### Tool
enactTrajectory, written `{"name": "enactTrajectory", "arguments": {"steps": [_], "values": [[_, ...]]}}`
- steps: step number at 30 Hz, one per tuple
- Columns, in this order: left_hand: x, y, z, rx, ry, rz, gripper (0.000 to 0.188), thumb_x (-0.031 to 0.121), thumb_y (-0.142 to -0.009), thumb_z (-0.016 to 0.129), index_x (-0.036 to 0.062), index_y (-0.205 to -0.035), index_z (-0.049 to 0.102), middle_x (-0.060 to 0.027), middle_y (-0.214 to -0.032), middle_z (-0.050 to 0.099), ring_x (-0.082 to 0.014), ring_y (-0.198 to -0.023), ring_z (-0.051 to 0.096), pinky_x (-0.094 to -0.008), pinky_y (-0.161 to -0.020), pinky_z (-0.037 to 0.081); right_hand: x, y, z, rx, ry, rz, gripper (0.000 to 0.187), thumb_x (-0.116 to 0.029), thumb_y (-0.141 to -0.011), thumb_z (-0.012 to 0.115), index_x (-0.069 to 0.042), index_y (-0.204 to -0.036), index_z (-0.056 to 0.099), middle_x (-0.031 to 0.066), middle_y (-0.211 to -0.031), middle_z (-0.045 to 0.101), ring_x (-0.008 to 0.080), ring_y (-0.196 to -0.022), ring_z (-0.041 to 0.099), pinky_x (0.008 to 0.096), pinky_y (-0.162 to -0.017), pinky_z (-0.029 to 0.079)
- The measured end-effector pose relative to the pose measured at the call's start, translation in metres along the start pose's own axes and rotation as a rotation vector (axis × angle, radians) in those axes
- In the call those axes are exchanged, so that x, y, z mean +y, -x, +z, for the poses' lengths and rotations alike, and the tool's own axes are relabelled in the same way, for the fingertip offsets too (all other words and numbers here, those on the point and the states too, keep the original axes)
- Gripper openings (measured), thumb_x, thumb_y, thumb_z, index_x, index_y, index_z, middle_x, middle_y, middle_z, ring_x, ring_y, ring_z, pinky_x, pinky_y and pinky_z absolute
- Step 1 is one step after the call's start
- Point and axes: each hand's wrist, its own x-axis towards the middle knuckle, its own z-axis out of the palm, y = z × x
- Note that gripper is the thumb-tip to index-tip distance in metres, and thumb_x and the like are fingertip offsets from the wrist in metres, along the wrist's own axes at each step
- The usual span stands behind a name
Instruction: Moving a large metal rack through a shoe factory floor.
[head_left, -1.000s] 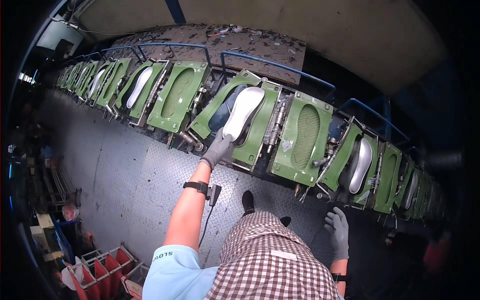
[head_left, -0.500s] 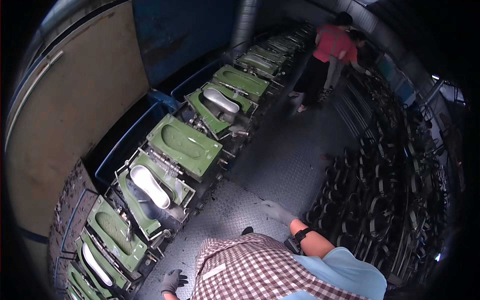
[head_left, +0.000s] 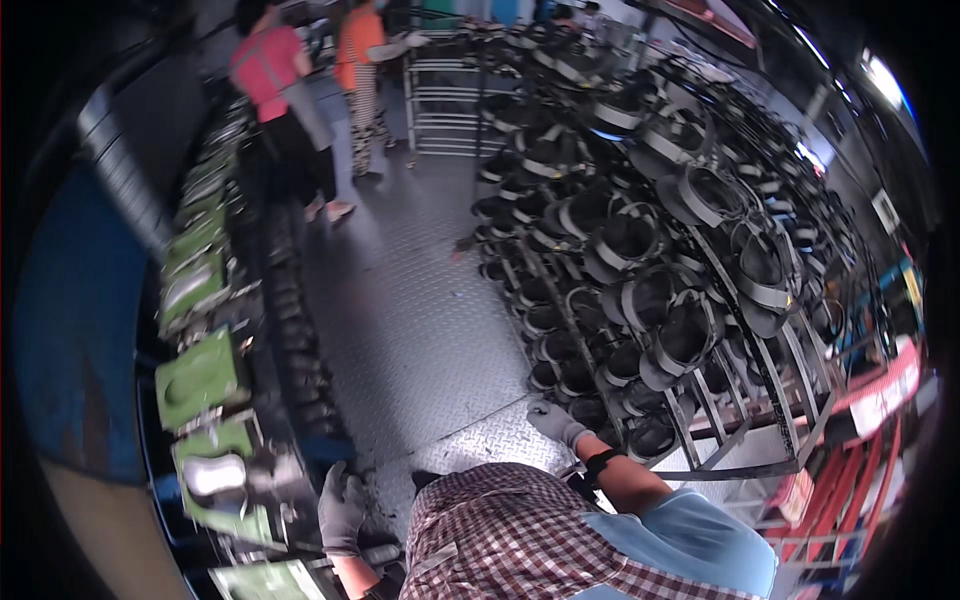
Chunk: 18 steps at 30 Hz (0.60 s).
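Black shoes (head_left: pixel 683 340) with pale straps crowd a metal rack (head_left: pixel 740 471), their far rows blurring into a dark mass. Just left of the rack's near end, the gloved right hand (head_left: pixel 556 423) curls, palm hidden; whether it grips anything I cannot tell. Farther left, the left hand (head_left: pixel 343 510) hangs open beside smeared green molds (head_left: pixel 200 380), the lowest cut off.

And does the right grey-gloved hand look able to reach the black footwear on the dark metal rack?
Probably yes: the right hand hangs near the rack, and nothing visible blocks its way to the nearest footwear.
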Motion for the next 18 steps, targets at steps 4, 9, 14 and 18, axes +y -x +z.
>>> {"name": "enactTrajectory", "arguments": {"steps": [4,9,14,18], "values": [[0.044,-0.112,0.006,-0.26,-0.19,0.168,0.043,0.024,-0.091,0.06,0.0098,-0.132,0.054,-0.0159,-0.106,0.069,-0.0271,-0.1,0.067,-0.035,-0.084,0.051,0.016,-0.009,0.005,0.095,-0.365,0.341,0.033,-0.032,-0.088,0.059,-0.009,-0.11,0.065,0.0132,-0.094,0.069,0.0206,-0.09,0.064,0.0339,-0.083,0.049],[0.074,-0.262,0.003,-0.28,-0.286,0.231,0.039,0.026,-0.089,0.06,0.0085,-0.124,0.058,-0.0191,-0.104,0.069,-0.0286,-0.097,0.067,-0.0361,-0.084,0.051,0.057,-0.047,0.012,0.366,-0.286,0.4,0.027,-0.031,-0.09,0.056,-0.011,-0.107,0.063,0.0093,-0.094,0.067,0.0214,-0.086,0.061,0.0359,-0.074,0.048],[0.108,-0.404,-0.023,-0.315,-0.38,0.373,0.049,0.034,-0.087,0.06,0.0108,-0.13,0.056,-0.0203,-0.115,0.066,-0.0341,-0.105,0.065,-0.0383,-0.089,0.051,0.029,-0.098,0.015,0.21,-1.267,0.966,0.064,-0.062,-0.09,0.031,-0.01,-0.117,0.054,0.01,-0.116,0.062,0.0339,-0.105,0.057,0.051,-0.084,0.043],[0.145,-0.489,-0.021,-0.381,-0.555,0.321,0.051,0.043,-0.087,0.057,0.0136,-0.129,0.057,-0.0162,-0.116,0.066,-0.0344,-0.109,0.063,-0.0416,-0.093,0.05,-0.041,-0.149,0.003,0.08,-1.121,0.968,0.036,-0.032,-0.099,0.037,-0.013,-0.127,0.049,0.0091,-0.133,0.055,0.0323,-0.116,0.051,0.0523,-0.096,0.041]]}}
